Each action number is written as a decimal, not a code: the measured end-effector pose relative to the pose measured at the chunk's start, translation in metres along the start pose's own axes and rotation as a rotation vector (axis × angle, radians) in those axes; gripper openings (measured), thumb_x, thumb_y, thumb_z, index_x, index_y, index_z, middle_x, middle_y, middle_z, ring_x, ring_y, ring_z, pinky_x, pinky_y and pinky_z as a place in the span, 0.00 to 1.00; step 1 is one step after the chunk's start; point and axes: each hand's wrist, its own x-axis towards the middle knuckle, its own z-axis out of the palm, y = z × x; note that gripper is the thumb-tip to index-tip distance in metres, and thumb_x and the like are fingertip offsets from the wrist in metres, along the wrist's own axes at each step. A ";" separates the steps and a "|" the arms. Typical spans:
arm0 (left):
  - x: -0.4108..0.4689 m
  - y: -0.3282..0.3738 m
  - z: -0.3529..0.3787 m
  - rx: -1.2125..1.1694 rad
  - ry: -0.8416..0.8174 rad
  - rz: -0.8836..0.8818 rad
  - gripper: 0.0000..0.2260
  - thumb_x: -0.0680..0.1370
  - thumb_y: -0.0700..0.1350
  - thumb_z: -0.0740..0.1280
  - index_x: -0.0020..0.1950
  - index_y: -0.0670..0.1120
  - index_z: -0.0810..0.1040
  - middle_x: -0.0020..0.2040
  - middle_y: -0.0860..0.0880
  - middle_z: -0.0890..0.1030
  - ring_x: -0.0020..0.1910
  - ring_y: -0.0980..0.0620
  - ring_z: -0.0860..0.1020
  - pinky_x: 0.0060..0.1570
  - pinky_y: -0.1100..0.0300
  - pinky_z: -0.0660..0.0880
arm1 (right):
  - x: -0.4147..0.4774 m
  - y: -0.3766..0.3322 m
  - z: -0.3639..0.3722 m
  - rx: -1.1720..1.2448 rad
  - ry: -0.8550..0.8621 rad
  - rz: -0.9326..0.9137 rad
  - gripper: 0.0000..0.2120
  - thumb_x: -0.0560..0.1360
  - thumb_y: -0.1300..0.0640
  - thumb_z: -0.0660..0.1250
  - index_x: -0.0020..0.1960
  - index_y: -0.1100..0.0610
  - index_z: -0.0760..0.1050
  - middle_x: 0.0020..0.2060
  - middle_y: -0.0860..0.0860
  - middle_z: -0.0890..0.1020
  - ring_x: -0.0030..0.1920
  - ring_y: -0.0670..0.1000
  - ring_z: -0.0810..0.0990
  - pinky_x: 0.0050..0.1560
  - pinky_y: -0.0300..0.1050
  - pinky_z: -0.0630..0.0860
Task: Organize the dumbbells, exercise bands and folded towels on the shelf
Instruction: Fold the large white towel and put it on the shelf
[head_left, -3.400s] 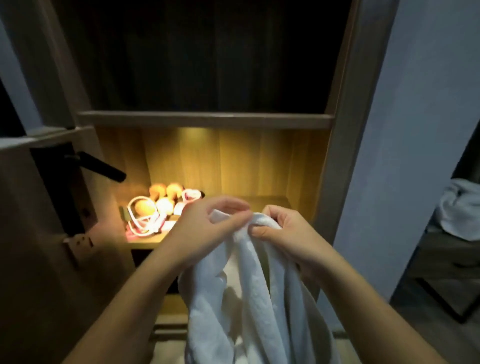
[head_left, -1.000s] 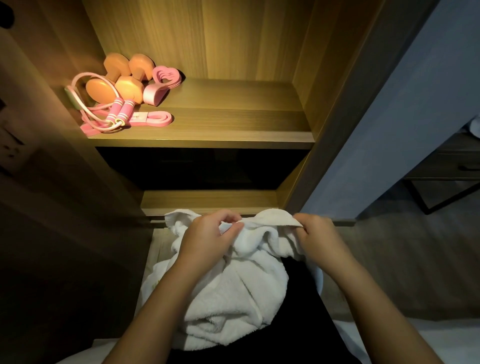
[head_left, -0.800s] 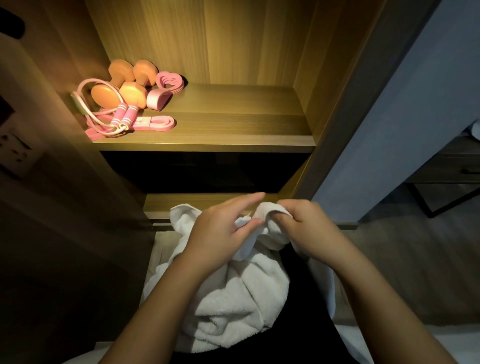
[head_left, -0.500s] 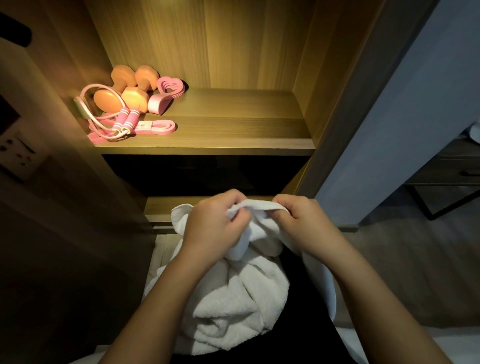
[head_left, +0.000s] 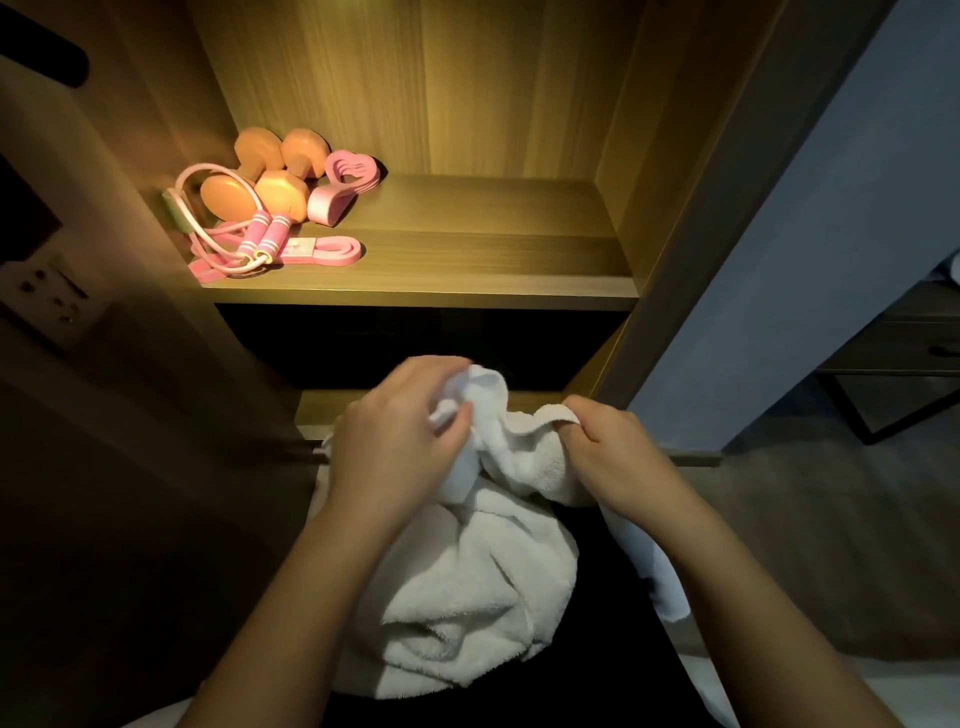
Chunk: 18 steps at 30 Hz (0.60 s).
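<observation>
A crumpled white towel (head_left: 467, 587) lies bunched in my lap below the shelf. My left hand (head_left: 400, 441) pinches its upper edge, and my right hand (head_left: 618, 457) grips the edge further right. On the lit wooden shelf (head_left: 467, 260), at its left end, sit two orange dumbbells (head_left: 270, 182), pink exercise bands (head_left: 343, 192), a flat pink band (head_left: 317, 252) and a pink cord with handles (head_left: 260, 239), all close together.
A dark open compartment (head_left: 415, 343) lies under the lit shelf. A wall socket (head_left: 47, 296) is on the left panel. A grey wall (head_left: 810, 260) stands on the right, with a dark metal-legged cabinet (head_left: 893, 364) beyond it.
My view dropped from standing height to the lap. Within the last second my hands came together on the towel's edge, then the right hand moved apart to the right along it.
</observation>
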 end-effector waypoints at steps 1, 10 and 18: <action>0.000 0.008 0.001 -0.006 -0.045 0.075 0.18 0.77 0.48 0.68 0.67 0.55 0.75 0.64 0.59 0.77 0.51 0.62 0.76 0.47 0.65 0.75 | -0.001 -0.004 -0.002 0.006 0.005 -0.029 0.11 0.80 0.54 0.54 0.42 0.53 0.70 0.38 0.49 0.77 0.40 0.52 0.76 0.43 0.56 0.75; 0.004 0.014 0.027 -0.030 -0.282 0.201 0.15 0.76 0.61 0.64 0.57 0.56 0.79 0.51 0.59 0.80 0.48 0.56 0.78 0.43 0.55 0.76 | -0.008 -0.017 -0.013 0.056 0.013 -0.108 0.11 0.79 0.54 0.56 0.39 0.49 0.71 0.35 0.48 0.76 0.36 0.50 0.75 0.37 0.53 0.73; 0.001 -0.006 0.029 -0.145 -0.115 0.093 0.11 0.80 0.52 0.59 0.41 0.51 0.76 0.36 0.56 0.76 0.37 0.55 0.74 0.35 0.56 0.72 | -0.003 -0.013 -0.008 0.047 -0.039 -0.032 0.09 0.78 0.63 0.56 0.47 0.51 0.73 0.40 0.50 0.78 0.41 0.52 0.76 0.41 0.50 0.73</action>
